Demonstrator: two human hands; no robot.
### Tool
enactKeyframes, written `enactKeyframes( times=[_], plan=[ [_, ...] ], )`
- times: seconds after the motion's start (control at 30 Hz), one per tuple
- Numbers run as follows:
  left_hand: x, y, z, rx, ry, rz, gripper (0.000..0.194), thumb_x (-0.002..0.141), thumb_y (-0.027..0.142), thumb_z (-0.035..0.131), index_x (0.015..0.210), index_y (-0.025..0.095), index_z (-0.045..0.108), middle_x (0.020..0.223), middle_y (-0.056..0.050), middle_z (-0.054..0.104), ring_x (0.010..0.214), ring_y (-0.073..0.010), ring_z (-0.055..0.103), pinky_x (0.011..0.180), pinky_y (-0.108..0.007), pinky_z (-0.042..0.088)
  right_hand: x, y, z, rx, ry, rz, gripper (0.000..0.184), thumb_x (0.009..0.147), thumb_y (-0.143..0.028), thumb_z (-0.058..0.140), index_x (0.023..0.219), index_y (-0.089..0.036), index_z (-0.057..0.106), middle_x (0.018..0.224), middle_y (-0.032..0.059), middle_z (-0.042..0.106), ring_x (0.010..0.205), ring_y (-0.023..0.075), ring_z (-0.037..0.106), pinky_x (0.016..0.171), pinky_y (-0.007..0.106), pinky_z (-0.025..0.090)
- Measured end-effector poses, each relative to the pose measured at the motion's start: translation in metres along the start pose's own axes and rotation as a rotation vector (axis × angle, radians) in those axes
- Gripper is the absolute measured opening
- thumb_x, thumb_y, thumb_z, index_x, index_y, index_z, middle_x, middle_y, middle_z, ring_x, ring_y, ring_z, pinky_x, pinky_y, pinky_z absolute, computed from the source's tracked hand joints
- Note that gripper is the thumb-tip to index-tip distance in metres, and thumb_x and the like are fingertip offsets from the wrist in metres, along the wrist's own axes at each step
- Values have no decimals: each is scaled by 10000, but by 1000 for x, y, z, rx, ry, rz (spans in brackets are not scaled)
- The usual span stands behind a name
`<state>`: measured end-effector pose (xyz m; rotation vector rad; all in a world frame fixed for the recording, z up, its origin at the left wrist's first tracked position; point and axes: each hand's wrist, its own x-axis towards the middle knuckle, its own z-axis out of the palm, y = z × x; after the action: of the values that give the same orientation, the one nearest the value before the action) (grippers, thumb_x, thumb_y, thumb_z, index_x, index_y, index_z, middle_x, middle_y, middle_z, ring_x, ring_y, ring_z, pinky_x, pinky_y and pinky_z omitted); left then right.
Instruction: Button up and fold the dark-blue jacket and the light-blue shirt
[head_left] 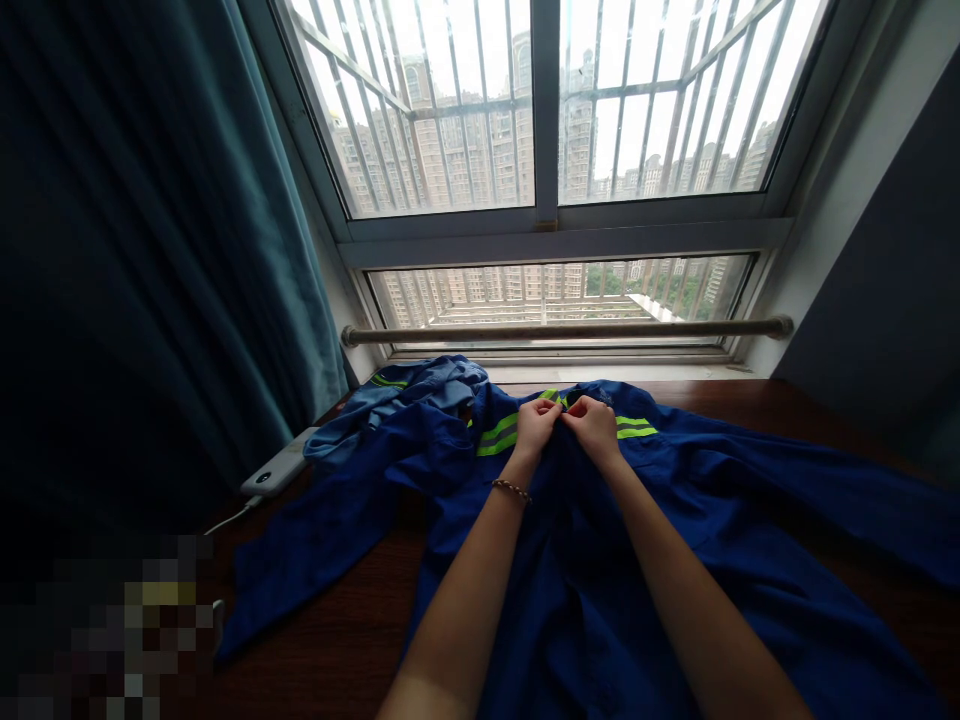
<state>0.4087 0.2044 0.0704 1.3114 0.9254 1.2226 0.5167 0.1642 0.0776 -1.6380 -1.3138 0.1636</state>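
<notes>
A blue work jacket (480, 520) with yellow-green and grey reflective stripes lies spread out, its sleeves reaching to both sides. At its front edge, near the chest stripe, my left hand (537, 422) pinches the cloth between thumb and fingers. My right hand (591, 424) pinches the same place from the other side, and the fingertips of both hands almost meet. Any button or fastener between them is too small to make out. A beaded bracelet circles my left wrist. Beyond the left sleeve lies a crumpled lighter blue garment (405, 392) with a bright stripe.
The jacket lies on a dark wooden surface (337, 610) below a barred window. A metal rail (570, 331) crosses in front of the glass. At the left stand a white power strip (279, 468) with a cord and a teal curtain (247, 250). The lower left corner is pixelated.
</notes>
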Motion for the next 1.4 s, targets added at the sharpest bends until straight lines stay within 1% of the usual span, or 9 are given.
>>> enactKeyframes(
  times=[0.23, 0.37, 0.6, 0.7, 0.8, 0.87, 1.03, 1.2, 1.4],
  plan=[
    [5, -7, -3, -47, 14, -20, 171, 650, 274, 636, 636, 108, 599, 526, 0, 549, 435, -73, 458, 441, -202, 361, 5, 10, 0, 602, -268, 206, 303, 569, -393, 685, 706, -131, 620, 544, 39, 620, 495, 140, 552, 456, 225, 385],
    [7, -10, -4, -10, -10, 22, 145, 635, 248, 637, 626, 107, 605, 538, -9, 566, 456, -84, 475, 450, -200, 361, 6, 14, 1, 731, -269, 290, 333, 528, -399, 714, 676, -117, 615, 488, 13, 577, 434, 94, 483, 397, 197, 315],
    [5, -2, -5, 44, -91, 82, 148, 587, 239, 685, 657, 115, 644, 642, -31, 625, 581, -115, 543, 533, -205, 398, 8, 22, 5, 677, -238, 356, 291, 537, -407, 666, 590, -131, 590, 461, 1, 532, 391, 86, 431, 397, 217, 304],
    [3, 4, -5, 9, -132, -7, 171, 588, 236, 685, 697, 113, 634, 631, -21, 612, 539, -103, 525, 495, -203, 385, 5, 17, 7, 611, -132, 317, 248, 582, -400, 629, 623, -159, 593, 490, 0, 553, 452, 114, 480, 478, 235, 357],
    [0, 7, -4, -31, -180, -105, 183, 597, 253, 688, 682, 107, 616, 580, -4, 578, 470, -78, 483, 444, -192, 350, 1, 11, 9, 389, 46, 200, 195, 635, -377, 592, 659, -184, 608, 589, 27, 611, 586, 158, 549, 598, 257, 387],
    [-1, 6, -3, -57, -182, -135, 178, 592, 241, 693, 667, 104, 608, 553, 6, 558, 436, -61, 454, 420, -183, 320, 0, 8, 10, 301, 104, 163, 172, 649, -361, 586, 662, -191, 615, 624, 32, 626, 628, 168, 560, 630, 262, 386],
    [1, 0, -4, -126, -197, -162, 177, 549, 142, 694, 705, 95, 628, 609, -21, 602, 471, -74, 493, 461, -200, 353, 5, 12, 11, 656, -92, 441, 158, 581, -304, 652, 562, -167, 576, 445, -24, 518, 415, 96, 436, 433, 220, 324],
    [3, -6, -8, -214, -204, -200, 225, 531, 121, 704, 746, 107, 638, 651, -25, 620, 525, -87, 535, 522, -209, 395, 10, 18, 6, 829, -265, 604, 173, 610, -235, 627, 522, -158, 500, 437, -27, 475, 339, 44, 336, 315, 180, 235],
    [7, -6, -12, 52, -234, -91, 209, 573, 237, 721, 689, 90, 626, 611, -20, 593, 483, -70, 482, 437, -172, 334, 11, 24, 8, 915, -380, 702, 164, 658, -179, 598, 551, -151, 477, 442, -36, 449, 331, 22, 327, 297, 142, 256]
  ],
)
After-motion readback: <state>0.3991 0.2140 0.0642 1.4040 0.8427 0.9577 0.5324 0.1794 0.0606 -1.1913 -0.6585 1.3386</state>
